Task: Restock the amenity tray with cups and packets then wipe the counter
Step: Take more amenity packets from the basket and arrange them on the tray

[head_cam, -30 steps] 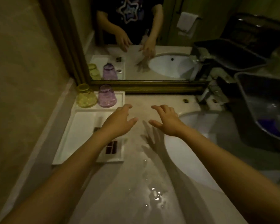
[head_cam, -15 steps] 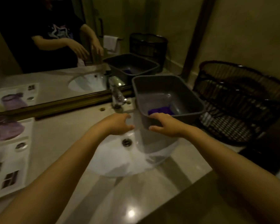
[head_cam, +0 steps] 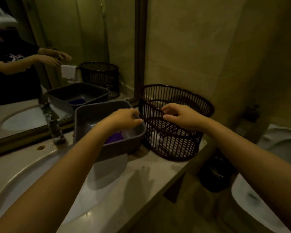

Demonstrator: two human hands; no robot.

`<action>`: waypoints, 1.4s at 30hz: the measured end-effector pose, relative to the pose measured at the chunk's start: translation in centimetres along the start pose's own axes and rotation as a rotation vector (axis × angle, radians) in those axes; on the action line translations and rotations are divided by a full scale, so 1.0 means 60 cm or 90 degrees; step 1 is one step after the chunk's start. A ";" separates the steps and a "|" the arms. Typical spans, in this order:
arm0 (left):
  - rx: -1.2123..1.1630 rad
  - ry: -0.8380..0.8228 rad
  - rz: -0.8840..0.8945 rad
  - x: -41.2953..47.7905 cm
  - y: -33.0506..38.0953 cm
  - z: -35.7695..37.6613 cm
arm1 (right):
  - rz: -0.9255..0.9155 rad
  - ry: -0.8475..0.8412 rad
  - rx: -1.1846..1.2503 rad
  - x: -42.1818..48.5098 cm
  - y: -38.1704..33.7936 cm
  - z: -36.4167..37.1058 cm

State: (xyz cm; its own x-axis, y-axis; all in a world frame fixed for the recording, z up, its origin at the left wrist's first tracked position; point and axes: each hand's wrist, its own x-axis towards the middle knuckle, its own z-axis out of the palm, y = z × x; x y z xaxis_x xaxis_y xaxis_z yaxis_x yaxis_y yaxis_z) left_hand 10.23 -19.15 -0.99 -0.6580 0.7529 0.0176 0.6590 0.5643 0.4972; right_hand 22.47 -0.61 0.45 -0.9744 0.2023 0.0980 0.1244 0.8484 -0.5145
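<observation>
The beige polished stone counter (head_cam: pixel 154 172) runs from the lower left to the right wall, its glossy top mottled and dimly lit; the amenity tray, cups and packets lie outside the frame. On the counter's far right stands a dark brown round plastic basket with thin vertical slats and a mesh lower wall (head_cam: pixel 173 142), and something white shows through the mesh, too dim to identify. The right hand (head_cam: pixel 181 117) reaches over the basket's near rim with fingers curled and thumb extended; whether it has hold of the rim or merely hovers at it cannot be told. The left hand (head_cam: pixel 124 119) is loosely curled at the gap between the basket and a grey rectangular plastic tub with rounded corners (head_cam: pixel 84 115); its fingertips are hidden behind the knuckles, so its grip cannot be told either. Inside the tub, a purple cloth-like item (head_cam: pixel 115 137) is half covered by the left forearm. The tub just touches or nearly touches the basket, and it overhangs a white oval ceramic sink basin (head_cam: pixel 32 180), cut off at the left edge. A blurred chrome faucet (head_cam: pixel 55 130) rises behind the basin in front of a gold-framed mirror (head_cam: pixel 139 47). At the lower right, a white toilet (head_cam: pixel 259 187) is partly cropped, with a dark round bin (head_cam: pixel 215 175) beside it in shadow.
</observation>
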 end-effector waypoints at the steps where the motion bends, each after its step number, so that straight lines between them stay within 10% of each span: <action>1: 0.007 0.002 0.007 0.011 0.015 -0.002 | 0.004 0.011 0.007 0.003 0.011 -0.010; 12: 0.028 0.090 0.012 0.171 0.067 0.012 | 0.043 0.049 0.006 0.114 0.128 -0.057; 32: 0.213 0.136 -0.102 0.461 -0.026 0.081 | -0.080 -0.449 -0.378 0.420 0.281 0.026; 42: 0.124 0.148 -0.167 0.448 -0.047 0.075 | -0.121 -0.488 -0.397 0.590 0.322 0.158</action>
State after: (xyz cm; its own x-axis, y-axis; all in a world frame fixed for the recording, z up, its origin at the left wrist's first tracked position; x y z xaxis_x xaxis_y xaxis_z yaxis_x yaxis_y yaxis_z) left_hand -7.67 0.99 -5.85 -0.8634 0.4905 0.1184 0.4996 0.7980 0.3371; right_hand -11.43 18.30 -14.05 -0.8184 -0.1469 -0.5555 -0.1841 0.9828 0.0113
